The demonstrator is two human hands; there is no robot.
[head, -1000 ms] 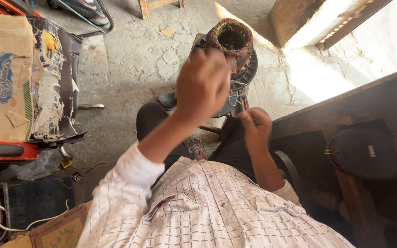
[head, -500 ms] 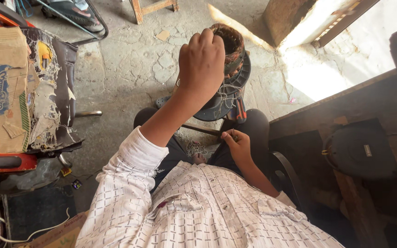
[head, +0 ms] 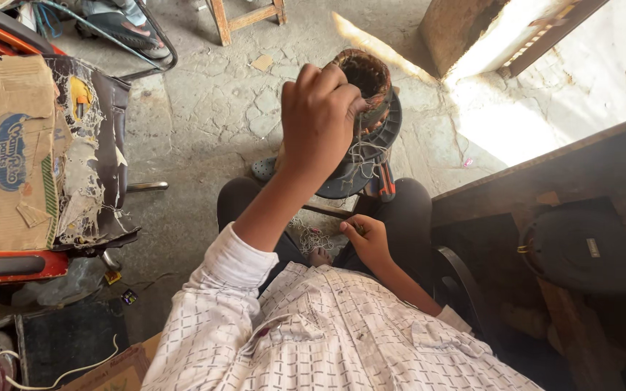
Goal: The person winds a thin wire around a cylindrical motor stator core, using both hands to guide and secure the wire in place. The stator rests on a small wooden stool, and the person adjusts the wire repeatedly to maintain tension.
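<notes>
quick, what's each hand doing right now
left hand: closed, gripping the rim of the motor winding
right hand: closed; whether it holds anything cannot be told

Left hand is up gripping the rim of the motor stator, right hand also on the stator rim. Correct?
Not quite. The head view shows the left hand gripping the rim of the motor stator, but the right hand is not on it: it is down at the lap, near loose thin wire.

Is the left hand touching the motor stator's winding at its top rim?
Touching: the head view shows the left hand with fingertips pressed on the stator rim.
</notes>
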